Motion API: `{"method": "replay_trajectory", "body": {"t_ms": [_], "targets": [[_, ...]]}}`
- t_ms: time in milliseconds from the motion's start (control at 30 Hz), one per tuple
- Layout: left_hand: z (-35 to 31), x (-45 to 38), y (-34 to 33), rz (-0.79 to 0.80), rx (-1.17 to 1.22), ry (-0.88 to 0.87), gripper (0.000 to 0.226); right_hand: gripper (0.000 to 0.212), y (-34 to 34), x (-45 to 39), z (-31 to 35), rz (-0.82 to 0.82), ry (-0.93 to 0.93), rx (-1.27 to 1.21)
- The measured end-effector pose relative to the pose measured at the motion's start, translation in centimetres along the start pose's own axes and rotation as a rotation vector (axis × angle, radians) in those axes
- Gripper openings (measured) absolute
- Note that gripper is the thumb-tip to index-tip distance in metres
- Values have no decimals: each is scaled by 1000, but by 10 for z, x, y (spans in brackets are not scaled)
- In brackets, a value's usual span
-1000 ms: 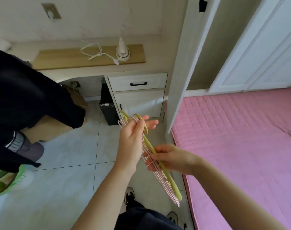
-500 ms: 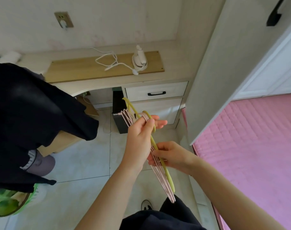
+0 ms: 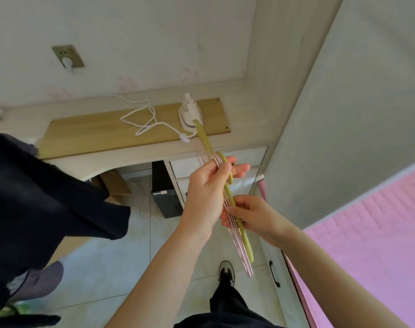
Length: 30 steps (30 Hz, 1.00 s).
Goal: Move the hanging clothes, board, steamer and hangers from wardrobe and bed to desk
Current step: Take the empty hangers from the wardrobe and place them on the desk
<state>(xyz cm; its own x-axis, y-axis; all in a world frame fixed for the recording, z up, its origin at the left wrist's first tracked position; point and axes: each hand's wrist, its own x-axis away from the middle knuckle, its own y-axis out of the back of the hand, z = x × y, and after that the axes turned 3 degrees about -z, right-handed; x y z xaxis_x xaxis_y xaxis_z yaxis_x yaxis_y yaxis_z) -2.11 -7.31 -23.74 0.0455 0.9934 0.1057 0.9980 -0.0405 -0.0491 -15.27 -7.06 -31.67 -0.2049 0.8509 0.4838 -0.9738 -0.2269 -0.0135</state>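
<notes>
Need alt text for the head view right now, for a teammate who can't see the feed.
Both hands hold a bundle of hangers, pink wire ones plus a yellow-green one, above the floor in front of the desk: left hand near the hooks, right hand lower. On the desk lie a wooden board and a white steamer; dark clothes hang left, pink bed right.

A bedroom in a home: a bed (image 3: 372,235) under a pink quilted cover sits hard against a pale built-in wardrobe (image 3: 339,114), with a counter (image 3: 135,157) and drawers (image 3: 251,159) fitted into the corner beside it. A steamer (image 3: 189,114) and its white cord (image 3: 142,119) rest on a board (image 3: 88,131) on the counter below a wall socket (image 3: 68,56), a computer tower (image 3: 165,197) stands on the tiled floor (image 3: 102,263) beneath, and dark clothes (image 3: 36,197) hang at left.
</notes>
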Motion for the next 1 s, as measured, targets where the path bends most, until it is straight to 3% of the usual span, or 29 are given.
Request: {"method": "replay_trajectory", "body": {"t_ms": [600, 1000], "targets": [[-20, -212, -36, 139, 136, 142, 27, 20, 84, -154, 84, -318, 51, 14], [-7, -355, 5, 184, 371, 475, 26, 17, 96, -271, 110, -539, 65, 284]]}}
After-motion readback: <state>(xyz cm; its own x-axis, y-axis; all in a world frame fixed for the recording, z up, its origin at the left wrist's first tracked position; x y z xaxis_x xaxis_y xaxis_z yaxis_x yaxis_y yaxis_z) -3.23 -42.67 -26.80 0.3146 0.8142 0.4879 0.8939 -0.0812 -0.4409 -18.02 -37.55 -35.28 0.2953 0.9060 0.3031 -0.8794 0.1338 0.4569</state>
